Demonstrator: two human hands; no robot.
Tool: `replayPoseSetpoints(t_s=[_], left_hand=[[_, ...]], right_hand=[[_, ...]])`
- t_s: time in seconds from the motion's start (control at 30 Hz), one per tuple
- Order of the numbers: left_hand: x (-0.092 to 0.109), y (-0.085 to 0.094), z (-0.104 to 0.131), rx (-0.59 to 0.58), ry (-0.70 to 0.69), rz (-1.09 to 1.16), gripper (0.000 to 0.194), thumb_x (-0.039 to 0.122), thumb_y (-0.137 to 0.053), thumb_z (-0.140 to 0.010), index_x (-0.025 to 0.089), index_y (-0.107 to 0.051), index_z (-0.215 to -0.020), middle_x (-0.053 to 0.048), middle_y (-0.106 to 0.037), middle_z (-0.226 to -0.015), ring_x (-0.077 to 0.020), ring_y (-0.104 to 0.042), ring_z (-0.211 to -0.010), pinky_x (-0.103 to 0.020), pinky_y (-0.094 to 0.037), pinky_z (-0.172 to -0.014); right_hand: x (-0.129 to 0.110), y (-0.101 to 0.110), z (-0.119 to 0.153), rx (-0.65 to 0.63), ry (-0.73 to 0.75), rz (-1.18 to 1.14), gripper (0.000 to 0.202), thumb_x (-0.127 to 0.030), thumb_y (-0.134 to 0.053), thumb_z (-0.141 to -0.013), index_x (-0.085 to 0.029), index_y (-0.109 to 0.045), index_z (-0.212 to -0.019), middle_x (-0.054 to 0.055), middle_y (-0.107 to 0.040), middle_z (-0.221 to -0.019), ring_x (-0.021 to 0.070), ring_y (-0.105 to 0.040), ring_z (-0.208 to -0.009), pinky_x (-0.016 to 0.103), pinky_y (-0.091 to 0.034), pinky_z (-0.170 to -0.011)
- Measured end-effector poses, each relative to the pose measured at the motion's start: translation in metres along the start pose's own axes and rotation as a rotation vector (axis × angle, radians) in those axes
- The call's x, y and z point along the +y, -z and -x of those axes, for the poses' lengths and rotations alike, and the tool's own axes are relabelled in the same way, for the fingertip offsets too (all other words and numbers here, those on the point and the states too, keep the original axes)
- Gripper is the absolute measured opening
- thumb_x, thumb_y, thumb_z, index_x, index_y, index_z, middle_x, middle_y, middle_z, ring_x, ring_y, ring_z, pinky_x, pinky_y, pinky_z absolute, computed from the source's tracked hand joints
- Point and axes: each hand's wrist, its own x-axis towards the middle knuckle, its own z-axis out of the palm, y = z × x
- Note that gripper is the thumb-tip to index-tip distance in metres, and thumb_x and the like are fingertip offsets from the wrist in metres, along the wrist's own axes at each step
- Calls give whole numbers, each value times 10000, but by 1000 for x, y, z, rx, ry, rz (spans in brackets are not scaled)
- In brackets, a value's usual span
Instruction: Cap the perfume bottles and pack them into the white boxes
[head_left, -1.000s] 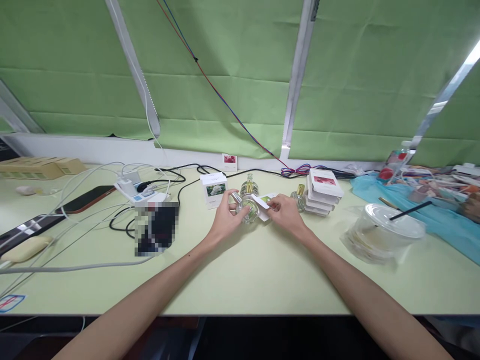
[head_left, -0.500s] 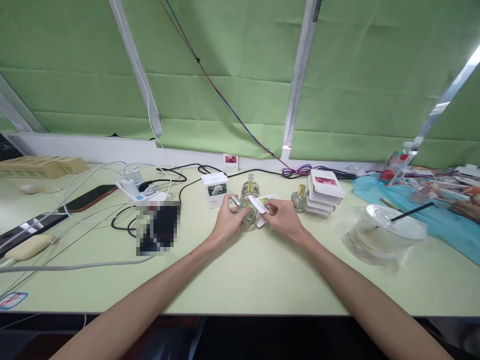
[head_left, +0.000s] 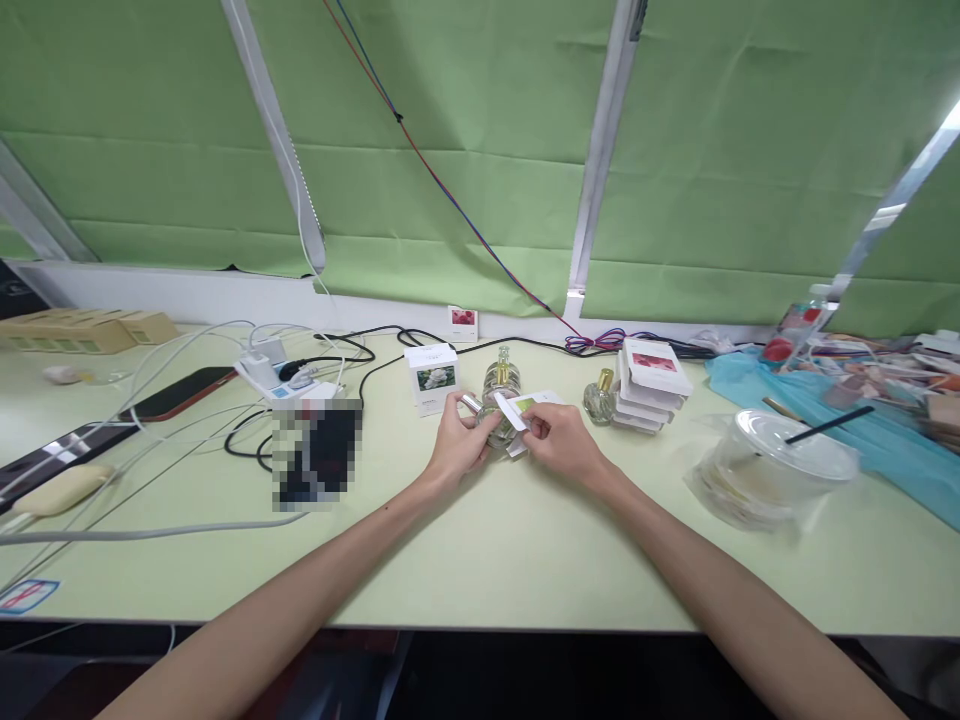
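Note:
My left hand (head_left: 457,440) is closed around a small round glass bottle (head_left: 496,428) with a silver cap, tilted to the left. Right beside it, my right hand (head_left: 559,436) pinches a white carton (head_left: 541,398) with a green picture, its flap against the bottle. Behind both stands another glass bottle (head_left: 502,374) with a gold neck. A white box (head_left: 435,380) with a white flower picture is upright to the left. To the right, a gold-capped bottle (head_left: 599,398) stands against a stack of white boxes (head_left: 651,390) with a pink picture on top.
Far left are cartons (head_left: 82,331), phones (head_left: 176,394), cables and a power strip (head_left: 289,390). A lidded plastic cup (head_left: 772,470) with a black straw stands right, before a blue plastic sheet (head_left: 885,430). A small pink-pictured box (head_left: 463,323) leans at the wall.
The carton's flap and the bottle have come slightly closer together. Both hands keep their holds. The whole view has shifted a little.

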Motion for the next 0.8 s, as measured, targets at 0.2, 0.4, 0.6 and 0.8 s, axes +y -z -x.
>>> replayPoseSetpoints(t_s=[0.2, 0.4, 0.6, 0.8], left_hand=[[-3, -1, -1, 32, -36, -35, 488, 425, -733, -816, 284, -344, -1076, 142, -501, -477, -69, -336, -279, -137, -168, -318], [-5, 0, -1, 39, -65, -53, 522, 451, -742, -813, 287, -344, -1108, 128, -536, -523, -76, -362, -286, -153, -184, -309], [-2, 2, -1, 5, -65, -50, 494, 308, -721, -815, 295, -340, -1130, 97, -601, -642, -88, -443, -315, -163, -253, -311], [2, 3, 0, -101, 3, -3, 645, 224, -795, -750, 297, -319, -1179, 47, -664, -803, -105, -563, -411, -219, -449, -395]], right_hand=[[-4, -2, 1, 20, 10, -3, 102, -98, -559, -727, -187, -605, -704, -48, -513, -569, 109, -455, -529, 247, -364, -581], [-6, -4, 1, 55, 21, -8, 115, -86, -554, -706, -186, -609, -714, -54, -515, -560, 104, -466, -522, 236, -370, -574], [-7, -5, 1, 91, 5, -4, 104, -94, -556, -701, -187, -602, -694, -49, -529, -557, 107, -480, -520, 234, -370, -562], [-3, -5, 1, 93, -35, 4, 85, -113, -557, -692, -187, -594, -672, -46, -537, -556, 110, -493, -526, 233, -379, -569]])
